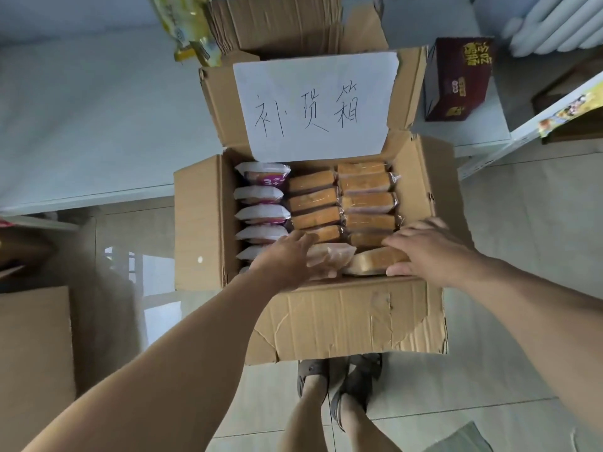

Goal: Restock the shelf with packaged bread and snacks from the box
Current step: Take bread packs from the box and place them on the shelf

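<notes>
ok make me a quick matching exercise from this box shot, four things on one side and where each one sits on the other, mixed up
Things:
1. white and purple snack packs
2. paper sign
3. dark red carton
4. right hand

Places:
A. outside the box, at its far right
B. left column inside the box
C. on the raised far flap
D. on a bread pack at the near edge

Pairs: 1-B, 2-C, 3-A, 4-D

A dark red carton (456, 79) stands well beyond the right hand. Yellow packets (186, 31) hang far past the left hand. A plain cardboard box (32, 353) sits left of the left arm. Sandalled feet (339, 386) stand on tiled floor (489, 370) below both hands.
</notes>
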